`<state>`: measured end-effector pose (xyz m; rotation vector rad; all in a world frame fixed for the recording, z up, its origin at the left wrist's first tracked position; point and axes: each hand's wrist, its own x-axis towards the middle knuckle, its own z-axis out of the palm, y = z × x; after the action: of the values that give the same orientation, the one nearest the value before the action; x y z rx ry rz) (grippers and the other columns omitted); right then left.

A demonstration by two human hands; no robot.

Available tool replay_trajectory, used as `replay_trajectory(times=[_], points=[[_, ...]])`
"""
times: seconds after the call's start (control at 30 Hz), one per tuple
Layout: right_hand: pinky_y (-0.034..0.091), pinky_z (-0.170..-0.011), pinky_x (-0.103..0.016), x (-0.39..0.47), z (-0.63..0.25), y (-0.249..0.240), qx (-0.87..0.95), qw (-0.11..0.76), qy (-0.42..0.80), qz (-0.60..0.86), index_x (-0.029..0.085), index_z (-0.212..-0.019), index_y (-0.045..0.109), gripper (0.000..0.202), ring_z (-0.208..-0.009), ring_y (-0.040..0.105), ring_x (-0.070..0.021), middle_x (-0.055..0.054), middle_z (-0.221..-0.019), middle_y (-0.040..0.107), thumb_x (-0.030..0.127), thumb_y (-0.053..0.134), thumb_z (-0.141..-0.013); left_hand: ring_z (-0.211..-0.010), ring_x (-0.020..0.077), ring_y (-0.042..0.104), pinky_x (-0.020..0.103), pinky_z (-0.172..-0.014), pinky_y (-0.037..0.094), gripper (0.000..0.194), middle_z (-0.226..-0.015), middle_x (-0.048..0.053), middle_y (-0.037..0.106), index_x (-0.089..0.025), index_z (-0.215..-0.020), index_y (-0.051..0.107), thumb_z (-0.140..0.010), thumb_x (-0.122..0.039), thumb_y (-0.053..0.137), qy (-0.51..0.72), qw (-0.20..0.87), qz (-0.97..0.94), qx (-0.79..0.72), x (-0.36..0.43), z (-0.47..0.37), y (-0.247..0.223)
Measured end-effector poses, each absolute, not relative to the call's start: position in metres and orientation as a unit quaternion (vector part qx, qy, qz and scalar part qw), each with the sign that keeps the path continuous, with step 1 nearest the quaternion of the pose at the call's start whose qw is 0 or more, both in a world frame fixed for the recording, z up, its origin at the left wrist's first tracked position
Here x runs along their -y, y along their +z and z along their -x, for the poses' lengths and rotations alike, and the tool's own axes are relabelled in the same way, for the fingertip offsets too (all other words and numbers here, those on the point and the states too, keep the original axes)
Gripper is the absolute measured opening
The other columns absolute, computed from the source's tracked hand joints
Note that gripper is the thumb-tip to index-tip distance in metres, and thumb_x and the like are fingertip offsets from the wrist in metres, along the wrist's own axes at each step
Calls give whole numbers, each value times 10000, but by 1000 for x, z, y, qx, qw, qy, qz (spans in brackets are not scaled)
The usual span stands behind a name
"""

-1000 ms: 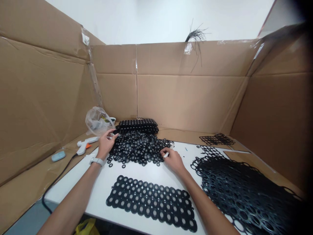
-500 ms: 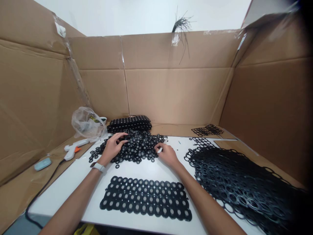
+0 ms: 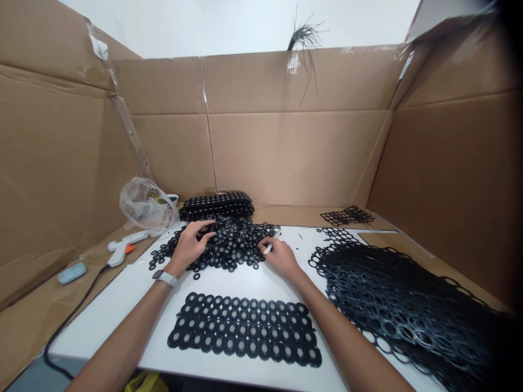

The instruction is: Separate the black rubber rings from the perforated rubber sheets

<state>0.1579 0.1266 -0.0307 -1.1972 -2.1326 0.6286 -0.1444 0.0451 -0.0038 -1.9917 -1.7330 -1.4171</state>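
Observation:
My left hand (image 3: 192,243) rests at the left side of a heap of small black rings (image 3: 232,242), its thumb and fingers spread apart with nothing visibly held. At the heap's right edge, my right hand (image 3: 279,255) is closed around a slim white pen-like stick (image 3: 267,249); its tip is hidden by the fingers. Nearer me, between my forearms, a flat black panel of joined rings with pale centres (image 3: 244,330) lies on the white table (image 3: 118,305).
A mound of black perforated sheets (image 3: 392,299) covers the right side. Behind the heap sits a stack of dotted black panels (image 3: 216,206). A white glue gun (image 3: 121,249), its cord, a light blue case (image 3: 72,273) and a plastic bag (image 3: 143,204) are at left. Cardboard walls (image 3: 298,158) surround the table.

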Motion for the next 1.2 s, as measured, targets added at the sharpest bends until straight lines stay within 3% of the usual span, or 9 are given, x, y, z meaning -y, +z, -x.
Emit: replay_trajectory(times=[0.3,1.2], points=[[435,-802,-246,-130,-158,-36,804,316,241,442,264,-976,801,260,-942,702,-193,11,-1059,801,161,581,-885,-877,229,692,350,-776,537,338,-1086,68,746,-231,-1101,642,-914,-477,777,-511,60,626,586,-43,136,-2],[457,-847,-256,-133,-159,-41,805,324,237,437,264,-1006,802,245,-970,710,-206,-3,-1082,800,198,583,-917,-793,222,669,361,-761,538,318,-970,43,781,-247,-1015,786,-932,-551,741,-507,28,629,589,-38,130,-1]])
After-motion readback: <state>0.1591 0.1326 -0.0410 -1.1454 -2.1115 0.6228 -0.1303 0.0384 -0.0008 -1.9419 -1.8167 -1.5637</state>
